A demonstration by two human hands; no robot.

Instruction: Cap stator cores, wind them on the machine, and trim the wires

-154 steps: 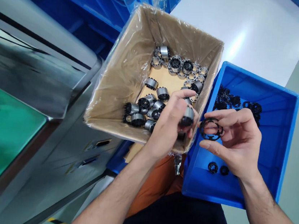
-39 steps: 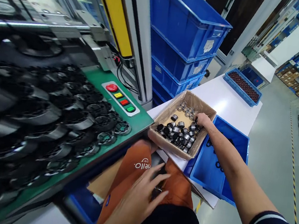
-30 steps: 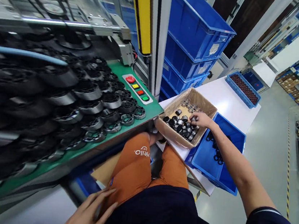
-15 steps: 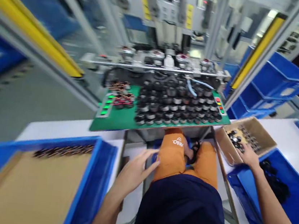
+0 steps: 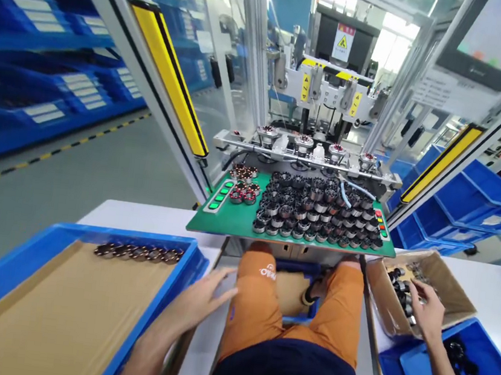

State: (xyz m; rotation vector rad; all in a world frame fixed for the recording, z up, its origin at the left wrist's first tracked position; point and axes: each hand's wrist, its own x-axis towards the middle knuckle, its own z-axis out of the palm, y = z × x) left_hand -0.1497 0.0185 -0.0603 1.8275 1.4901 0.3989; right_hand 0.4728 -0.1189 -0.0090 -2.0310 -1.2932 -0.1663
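Note:
My left hand (image 5: 198, 300) hovers beside my left thigh, fingers stretched out and thumb apart, holding nothing. Over on the right, my right hand (image 5: 428, 309) reaches into a cardboard box (image 5: 456, 301). Its bent fingers and thumb are apart, just over small black and silver cylindrical parts (image 5: 400, 288); whether they touch one is hard to make out. Several rows of black and silver round parts (image 5: 316, 211) cover much of the green work surface (image 5: 209, 222). To their left stand copper-wound motor stators (image 5: 244, 187), some with red rims.
At left, a blue tray (image 5: 202, 261) lined with cardboard holds a row of stators (image 5: 139, 253). A blue bin (image 5: 487, 344) of black parts sits right. Behind the green surface is a metal fixture (image 5: 309, 157), between posts with yellow guards (image 5: 168, 74). Blue crates (image 5: 473, 196) stack far right.
The view has tilted up, showing more of the machine and a screen. My right hand stays in the cardboard box, its fingers now more bent. My left hand remains open beside my thigh.

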